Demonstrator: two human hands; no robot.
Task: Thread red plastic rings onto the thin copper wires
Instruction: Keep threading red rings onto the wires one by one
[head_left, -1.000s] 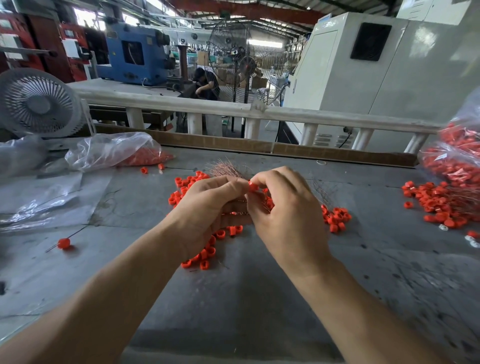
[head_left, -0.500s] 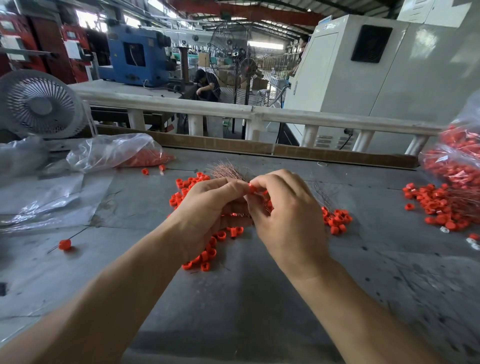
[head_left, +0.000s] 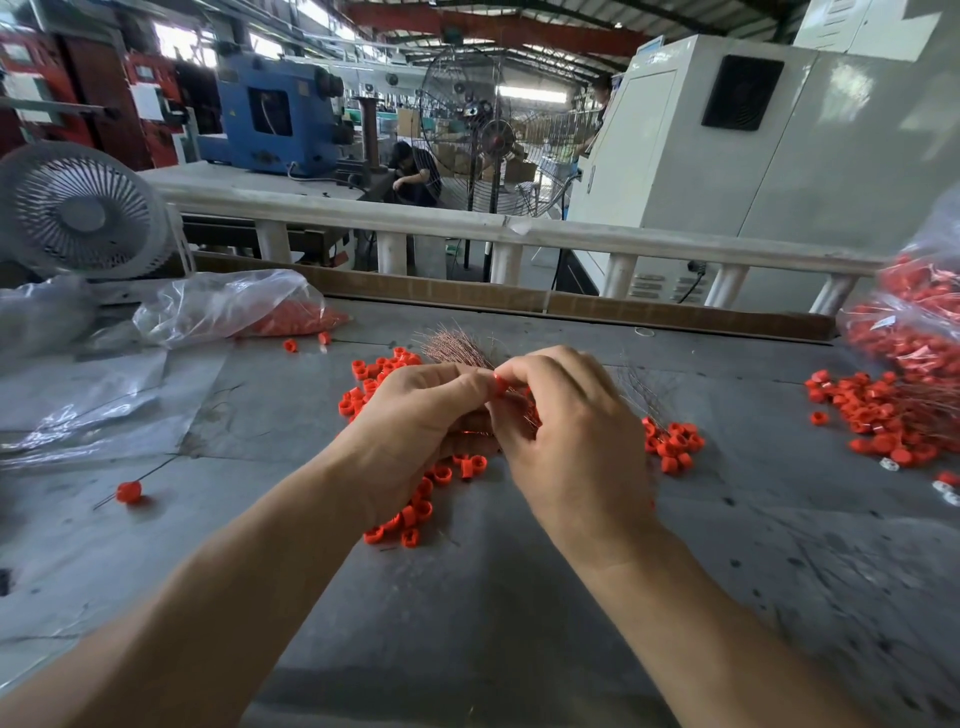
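The right hand (head_left: 566, 436) is pinching a small red plastic ring (head_left: 500, 385) against the left hand (head_left: 415, 431), which is gripping a bundle of thin copper wires (head_left: 457, 349). Loose red rings (head_left: 410, 514) are lying around them on the grey table (head_left: 467, 623).

single head-worn wide-angle view, facing forward and down, close over table (head_left: 467, 623), workshop beyond.
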